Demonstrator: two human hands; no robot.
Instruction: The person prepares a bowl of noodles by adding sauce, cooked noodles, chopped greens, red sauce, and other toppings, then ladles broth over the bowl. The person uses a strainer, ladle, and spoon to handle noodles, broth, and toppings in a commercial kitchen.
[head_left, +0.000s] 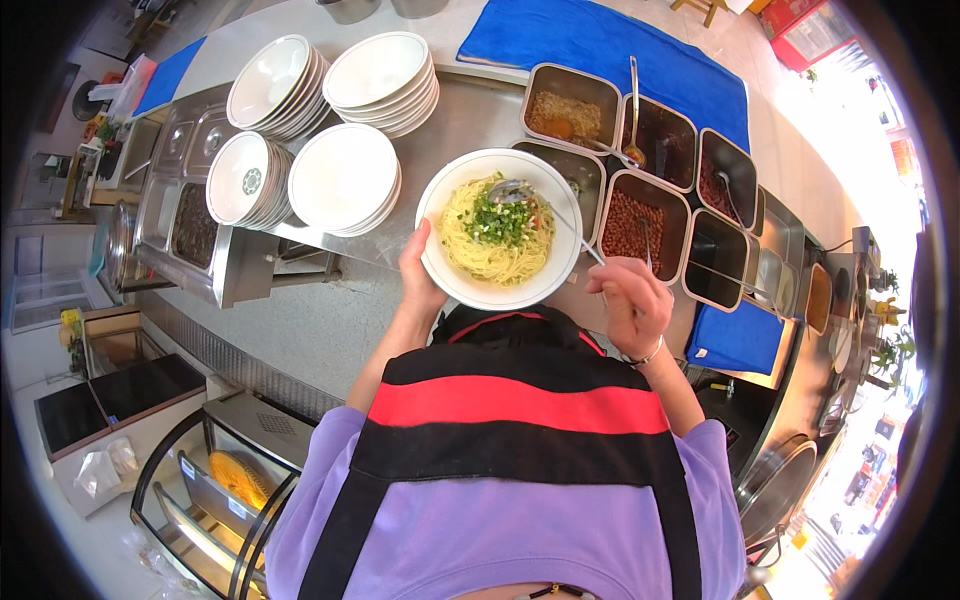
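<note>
A white bowl (499, 298) is held in front of me, with my left hand (421, 270) gripping its left rim. Yellow noodles (491, 262) fill its middle, topped by chopped green onions (496, 223) with some red bits at their right. Between the fingers of my right hand (634, 304) is the handle of a metal spoon (511, 192). The spoon's head lies over the upper edge of the green onions. Close beyond my right hand stands a metal pan of peanuts (630, 225), with another spoon in it. The bowl partly covers a pan (592, 176) behind it.
Stacks of white bowls (375, 75) and plates (343, 180) stand at the left of the steel counter (469, 112). Rightward are pans of crushed topping (562, 109), dark sauce (660, 142) and dark contents (716, 255), several with spoons. Blue cloths (600, 37) lie along the far edge.
</note>
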